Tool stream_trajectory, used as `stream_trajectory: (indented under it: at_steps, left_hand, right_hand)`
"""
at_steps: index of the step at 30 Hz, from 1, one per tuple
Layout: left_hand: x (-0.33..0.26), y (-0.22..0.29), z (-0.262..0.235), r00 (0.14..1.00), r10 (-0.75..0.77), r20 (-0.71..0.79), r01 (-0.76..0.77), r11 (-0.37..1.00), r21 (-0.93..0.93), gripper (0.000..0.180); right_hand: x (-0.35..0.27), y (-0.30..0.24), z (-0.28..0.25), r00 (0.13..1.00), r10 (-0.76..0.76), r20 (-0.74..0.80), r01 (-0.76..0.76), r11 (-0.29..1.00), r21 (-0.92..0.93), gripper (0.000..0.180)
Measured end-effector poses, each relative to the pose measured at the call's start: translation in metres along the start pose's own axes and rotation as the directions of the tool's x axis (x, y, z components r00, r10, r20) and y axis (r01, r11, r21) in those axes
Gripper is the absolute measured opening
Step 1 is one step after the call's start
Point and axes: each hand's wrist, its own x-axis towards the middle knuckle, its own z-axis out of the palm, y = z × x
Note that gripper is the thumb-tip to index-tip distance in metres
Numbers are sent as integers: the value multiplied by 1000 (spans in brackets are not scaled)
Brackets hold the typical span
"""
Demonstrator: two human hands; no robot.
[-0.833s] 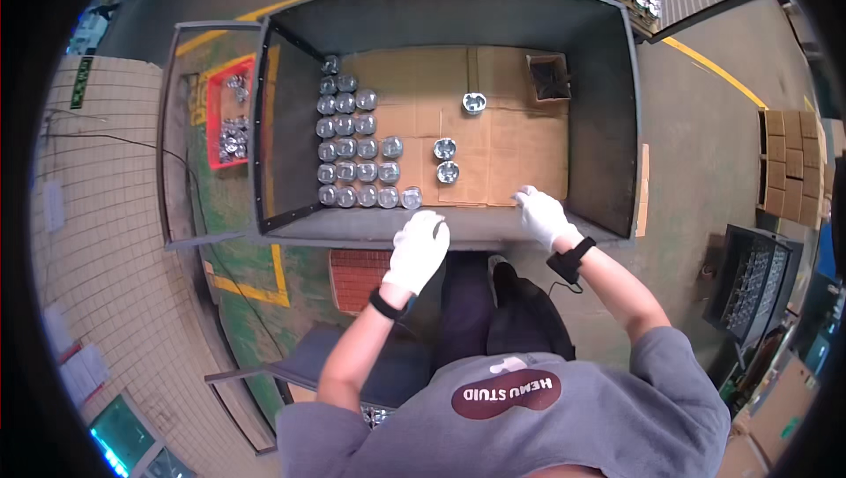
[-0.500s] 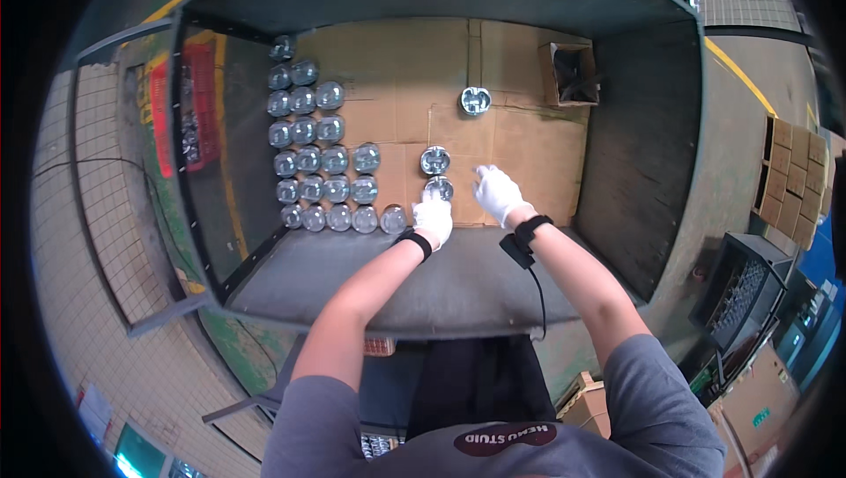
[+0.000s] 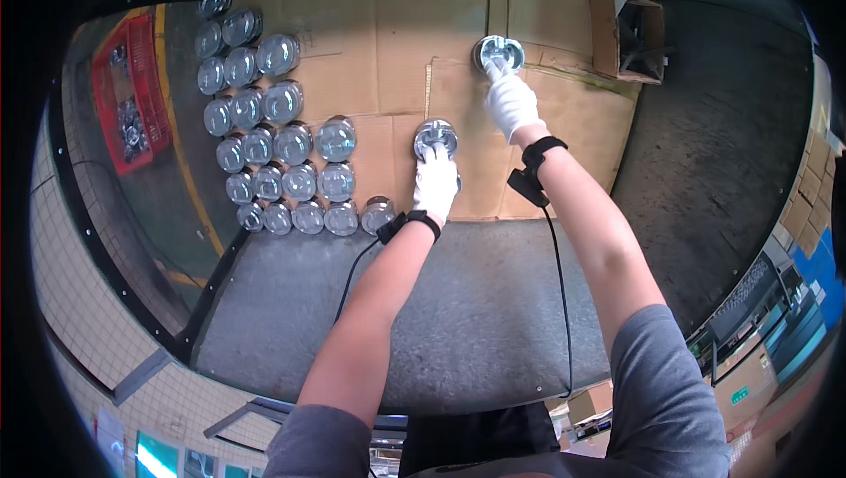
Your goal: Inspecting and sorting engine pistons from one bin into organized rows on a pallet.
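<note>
Pistons (image 3: 278, 139) mostly ranked left of the cardboard sheet (image 3: 388, 29); left hand (image 3: 436, 180) grasps one piston (image 3: 435, 136), right hand (image 3: 509, 99) grasps another (image 3: 498, 51); two unplaced.

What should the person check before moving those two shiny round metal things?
1. Left hand on the near shiny part: ok, fingers touch it.
2. Right hand on the far shiny part: ok, touching.
3. Firm grip on either: cannot tell, gloves hide it.
4. Wrist cables clear of the parts: ok.
5. Space beside the lined-up parts: ok, bare cardboard there.
6. Open box out of the way: ok.
</note>
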Motion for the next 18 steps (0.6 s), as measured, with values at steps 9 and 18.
stream_trajectory:
  at_steps: [9,18]
  left_hand:
    - [-40,-21,-65,933,97,347,-274,818,506,28]
    - [-331,14,-270,815,-4,-580,-145,967,-210,13]
  right_hand:
    - [-105,-32,-105,793,35,608,-113,989,90,33]
    - [-377,-34,-291,933,-302,195,302,953,32,46]
